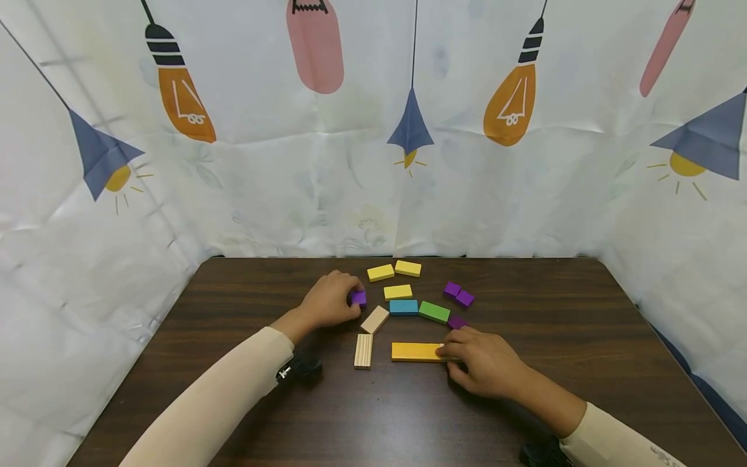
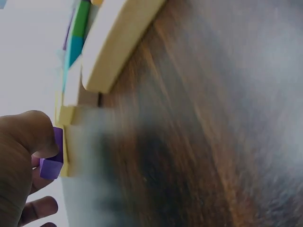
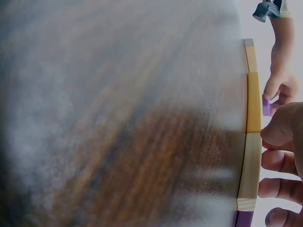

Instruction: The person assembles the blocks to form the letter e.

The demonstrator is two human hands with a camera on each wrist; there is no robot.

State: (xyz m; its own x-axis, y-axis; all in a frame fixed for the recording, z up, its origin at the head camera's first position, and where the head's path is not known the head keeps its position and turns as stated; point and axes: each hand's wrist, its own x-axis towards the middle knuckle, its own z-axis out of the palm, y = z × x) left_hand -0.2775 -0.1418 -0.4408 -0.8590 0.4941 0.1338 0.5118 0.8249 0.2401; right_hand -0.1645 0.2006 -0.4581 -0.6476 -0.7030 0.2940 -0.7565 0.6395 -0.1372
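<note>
My left hand (image 1: 332,299) pinches a small purple block (image 1: 358,298) between thumb and fingers, left of the yellow blocks. In the left wrist view that purple block (image 2: 53,165) shows at the fingertips. My right hand (image 1: 484,363) lies over the right end of a row with an orange block (image 1: 414,352). In the right wrist view, its bent fingers (image 3: 279,161) are along the edge of a pale wooden block (image 3: 250,165), end to end with the orange one. The hand itself hides that block from above.
Two pale wooden blocks (image 1: 363,351) lie left of the orange block. Behind are a blue block (image 1: 403,307), a green block (image 1: 434,312) and several yellow blocks (image 1: 398,292). More purple blocks (image 1: 458,293) lie to the right. A patterned cloth (image 1: 350,194) hangs behind the dark wooden table (image 1: 245,292).
</note>
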